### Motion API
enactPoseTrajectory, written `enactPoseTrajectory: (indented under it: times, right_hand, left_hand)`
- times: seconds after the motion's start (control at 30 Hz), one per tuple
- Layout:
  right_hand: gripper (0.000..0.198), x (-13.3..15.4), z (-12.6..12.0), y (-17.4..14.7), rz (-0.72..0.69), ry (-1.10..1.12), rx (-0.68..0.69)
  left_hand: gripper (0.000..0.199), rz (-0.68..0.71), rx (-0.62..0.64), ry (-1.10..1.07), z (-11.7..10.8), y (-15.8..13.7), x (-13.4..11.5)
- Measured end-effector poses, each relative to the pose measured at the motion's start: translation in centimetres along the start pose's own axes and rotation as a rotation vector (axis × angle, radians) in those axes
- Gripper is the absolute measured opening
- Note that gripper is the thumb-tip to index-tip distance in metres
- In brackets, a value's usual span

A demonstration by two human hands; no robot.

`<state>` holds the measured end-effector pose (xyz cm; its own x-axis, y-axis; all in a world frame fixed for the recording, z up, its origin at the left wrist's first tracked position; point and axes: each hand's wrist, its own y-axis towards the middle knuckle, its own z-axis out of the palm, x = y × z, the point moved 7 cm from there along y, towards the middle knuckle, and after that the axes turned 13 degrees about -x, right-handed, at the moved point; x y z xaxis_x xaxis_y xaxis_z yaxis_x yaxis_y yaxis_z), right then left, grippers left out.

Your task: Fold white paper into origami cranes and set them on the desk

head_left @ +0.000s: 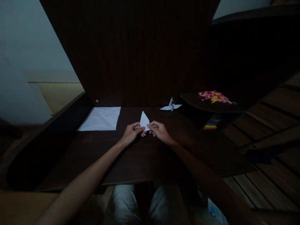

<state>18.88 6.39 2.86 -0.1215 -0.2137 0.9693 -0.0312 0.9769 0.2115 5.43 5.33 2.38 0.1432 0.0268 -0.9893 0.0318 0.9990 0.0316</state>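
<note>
A small piece of folded white paper (144, 121), kite-like with its point upward, is held over the middle of the dark desk. My left hand (133, 132) pinches its lower left side, thumb on the front face. On the lower right, my right hand (159, 131) grips it the same way, with the fingers curled behind. Toward the back of the desk, right of my hands, stands a finished white paper crane (172, 106). Flat to the left lies a stack of white paper sheets (102, 118), the top one showing crease lines.
The dark wooden desk (131, 162) has a raised side panel (44, 140) on the left and a tall back panel (140, 53). On a curved shelf (189, 100) at the right sits a pile of small pink, red and yellow pieces (215, 96). Below it are colourful items (210, 127).
</note>
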Motion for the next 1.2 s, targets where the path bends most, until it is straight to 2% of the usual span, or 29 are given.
enactPoseTrajectory:
  times: [0.2, 0.53, 0.8, 1.03, 1.2]
  right_hand:
    - [0.034, 0.1, -0.17, 0.11, -0.027, 0.01, -0.043]
    - [0.035, 0.2, -0.09, 0.06, -0.058, 0.014, 0.002]
    - [0.035, 0.15, -0.06, 0.01, -0.062, -0.001, 0.0]
    - [0.038, 0.42, -0.13, 0.04, -0.085, -0.014, -0.003]
    - [0.036, 0.37, -0.01, 0.1, -0.076, 0.0, 0.012]
  left_hand:
    - [0.023, 0.004, 0.008, 0.078, 0.16, -0.24, -0.26]
    - [0.029, 0.053, -0.056, 0.12, -0.31, 0.17, 0.32]
    - [0.022, 0.059, -0.063, 0.177, -0.31, 0.0, -0.46]
    - [0.028, 0.067, -0.031, 0.142, -0.21, 0.06, -0.43]
    - [0.033, 0.095, -0.072, 0.161, -0.64, 0.21, -0.35]
